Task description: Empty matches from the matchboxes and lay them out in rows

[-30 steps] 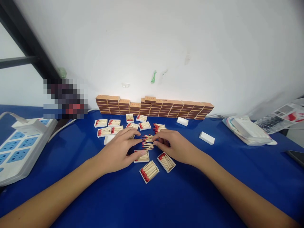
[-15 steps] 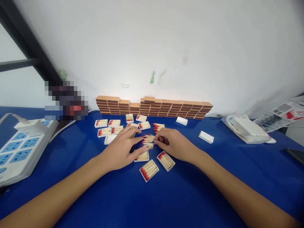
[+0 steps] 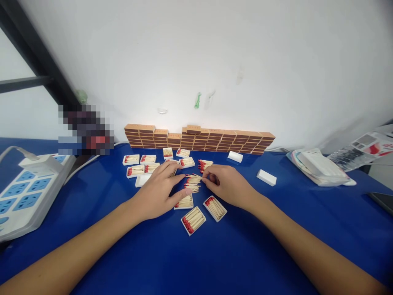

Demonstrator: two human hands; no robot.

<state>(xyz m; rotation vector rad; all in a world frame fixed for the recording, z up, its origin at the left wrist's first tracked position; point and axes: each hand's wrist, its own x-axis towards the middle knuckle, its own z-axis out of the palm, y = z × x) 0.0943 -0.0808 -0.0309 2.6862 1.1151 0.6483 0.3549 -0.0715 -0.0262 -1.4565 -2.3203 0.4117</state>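
Observation:
Loose red-tipped matches (image 3: 192,181) lie in a small heap between my two hands. My right hand (image 3: 225,182) pinches the plain end of a match (image 3: 196,175) at the heap's right side. My left hand (image 3: 158,192) rests open with its fingers apart, its thumb over a filled matchbox tray (image 3: 184,202). It partly hides other trays behind its fingers. Two more trays full of matches, one left (image 3: 193,221) and one right (image 3: 215,208), lie nearer to me. Another loose bunch of matches (image 3: 205,164) sits just beyond my right hand.
Several filled trays (image 3: 135,171) stand at the left, beside a white tray (image 3: 141,180). Stacked matchboxes (image 3: 211,140) line the wall. White tray pieces (image 3: 266,177) lie right. A power strip (image 3: 27,192) is far left; plastic packets (image 3: 321,166) and a dark phone-like object (image 3: 382,201) are far right.
My right hand has shifted slightly up and right, drawing the end of a match a little way from the heap. My left hand has stayed nearly still.

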